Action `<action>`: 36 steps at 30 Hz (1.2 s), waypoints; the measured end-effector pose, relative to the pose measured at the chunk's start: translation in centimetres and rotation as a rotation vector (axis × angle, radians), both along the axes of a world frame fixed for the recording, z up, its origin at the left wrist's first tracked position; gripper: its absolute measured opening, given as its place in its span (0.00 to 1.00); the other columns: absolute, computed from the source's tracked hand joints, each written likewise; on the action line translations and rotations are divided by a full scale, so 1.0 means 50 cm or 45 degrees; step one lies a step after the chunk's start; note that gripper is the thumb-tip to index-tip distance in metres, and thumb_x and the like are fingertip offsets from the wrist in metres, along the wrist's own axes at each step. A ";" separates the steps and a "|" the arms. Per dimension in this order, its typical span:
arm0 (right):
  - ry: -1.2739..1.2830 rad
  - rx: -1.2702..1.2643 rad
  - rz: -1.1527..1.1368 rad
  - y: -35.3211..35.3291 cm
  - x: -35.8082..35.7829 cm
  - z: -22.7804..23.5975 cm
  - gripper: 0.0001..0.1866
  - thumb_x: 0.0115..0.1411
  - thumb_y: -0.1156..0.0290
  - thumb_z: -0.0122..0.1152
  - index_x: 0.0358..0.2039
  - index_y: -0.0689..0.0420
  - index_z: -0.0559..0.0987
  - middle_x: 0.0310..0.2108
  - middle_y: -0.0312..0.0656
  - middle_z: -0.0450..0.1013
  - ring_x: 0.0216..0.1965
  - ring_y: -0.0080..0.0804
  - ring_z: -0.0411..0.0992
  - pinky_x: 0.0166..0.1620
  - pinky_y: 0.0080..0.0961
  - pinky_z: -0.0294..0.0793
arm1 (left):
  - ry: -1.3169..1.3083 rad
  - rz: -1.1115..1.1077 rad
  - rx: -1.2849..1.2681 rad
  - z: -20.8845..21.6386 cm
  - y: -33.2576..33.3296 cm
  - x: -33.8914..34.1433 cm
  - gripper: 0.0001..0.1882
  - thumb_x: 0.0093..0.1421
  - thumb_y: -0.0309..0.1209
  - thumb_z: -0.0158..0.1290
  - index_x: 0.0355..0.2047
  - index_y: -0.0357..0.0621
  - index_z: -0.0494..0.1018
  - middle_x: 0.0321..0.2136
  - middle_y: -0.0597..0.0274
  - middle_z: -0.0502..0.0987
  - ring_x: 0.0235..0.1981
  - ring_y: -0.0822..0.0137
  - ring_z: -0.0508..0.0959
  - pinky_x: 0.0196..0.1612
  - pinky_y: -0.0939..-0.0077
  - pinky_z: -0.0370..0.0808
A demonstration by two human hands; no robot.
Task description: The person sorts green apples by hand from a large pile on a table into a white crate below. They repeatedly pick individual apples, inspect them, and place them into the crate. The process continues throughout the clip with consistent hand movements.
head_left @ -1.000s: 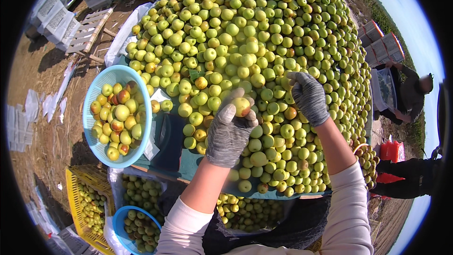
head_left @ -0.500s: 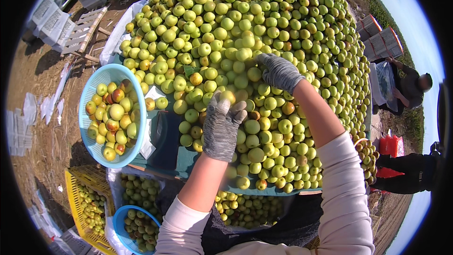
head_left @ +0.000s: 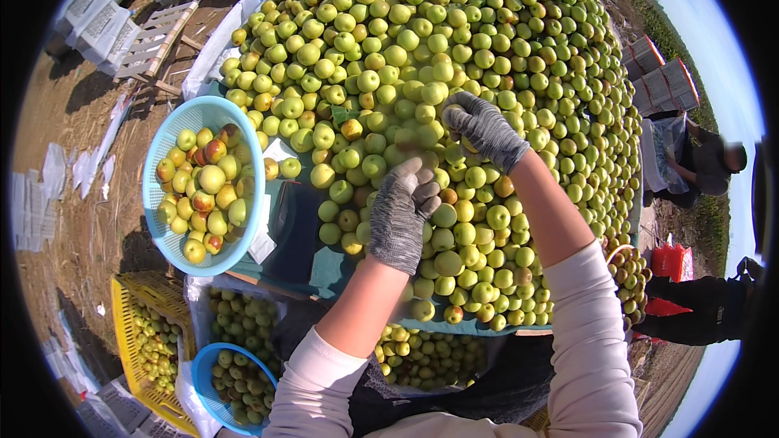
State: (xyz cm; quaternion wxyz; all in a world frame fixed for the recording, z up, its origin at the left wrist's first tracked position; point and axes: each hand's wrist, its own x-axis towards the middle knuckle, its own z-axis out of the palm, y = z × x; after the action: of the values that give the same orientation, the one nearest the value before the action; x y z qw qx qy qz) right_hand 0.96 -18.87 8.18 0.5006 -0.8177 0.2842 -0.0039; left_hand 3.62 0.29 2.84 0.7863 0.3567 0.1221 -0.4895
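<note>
A broad heap of jujubes (head_left: 454, 231), yellow-green with some reddish-brown patches, spreads over the table under both my hands. In a grey knit glove, my left hand (head_left: 402, 211) hovers above the near left part of the heap, its fingers curled. Just beyond its fingertips is a brownish blur; what lies in the fingers is hidden. Farther right, my right hand (head_left: 485, 128), gloved alike, is closed low over the fruit. Its bent fingers conceal anything inside. A light-blue plastic basket (head_left: 154, 219) of redder jujubes stands to the left of the heap.
Below on the left are a yellow crate (head_left: 123, 341) and a blue basin (head_left: 203, 389), both with jujubes inside. A wooden stool (head_left: 158, 40) stands at far left. A person (head_left: 706, 162) sits beyond the table's right side, near stacked boxes (head_left: 665, 85).
The jujube seen at my left fingertips is no longer visible there, and those fingers have curled. My right fingers have drawn in tighter. The whole view has shifted slightly.
</note>
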 end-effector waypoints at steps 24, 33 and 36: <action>0.076 -1.143 -0.453 -0.200 0.020 -0.042 0.22 0.55 0.59 0.59 0.50 0.49 0.73 0.53 0.48 0.67 0.55 0.46 0.65 0.56 0.39 0.67 | 0.167 1.284 -0.378 0.062 0.200 0.252 0.35 0.62 0.43 0.47 0.63 0.35 0.50 0.59 0.51 0.62 0.55 0.59 0.70 0.44 0.70 0.79; 0.709 -1.333 0.110 -0.194 0.071 -0.015 0.16 0.59 0.57 0.53 0.43 0.52 0.75 0.34 0.49 0.76 0.37 0.47 0.75 0.42 0.41 0.74 | -0.418 0.631 -0.565 0.038 0.158 0.196 0.18 0.64 0.40 0.44 0.45 0.41 0.73 0.40 0.57 0.77 0.32 0.64 0.75 0.32 0.71 0.75; 0.723 -1.272 0.151 -0.182 0.055 -0.018 0.14 0.58 0.65 0.51 0.44 0.53 0.76 0.40 0.48 0.77 0.44 0.43 0.75 0.45 0.39 0.74 | -0.300 0.443 -0.624 0.037 0.122 0.160 0.18 0.65 0.40 0.45 0.48 0.40 0.70 0.38 0.53 0.77 0.33 0.61 0.77 0.33 0.69 0.76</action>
State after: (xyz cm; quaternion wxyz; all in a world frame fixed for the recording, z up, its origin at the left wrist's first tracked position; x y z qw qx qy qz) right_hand 3.68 -28.00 7.28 -0.0429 -0.9384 0.3248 0.1098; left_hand 11.62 6.40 4.67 0.9294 0.1848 -0.0319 -0.3178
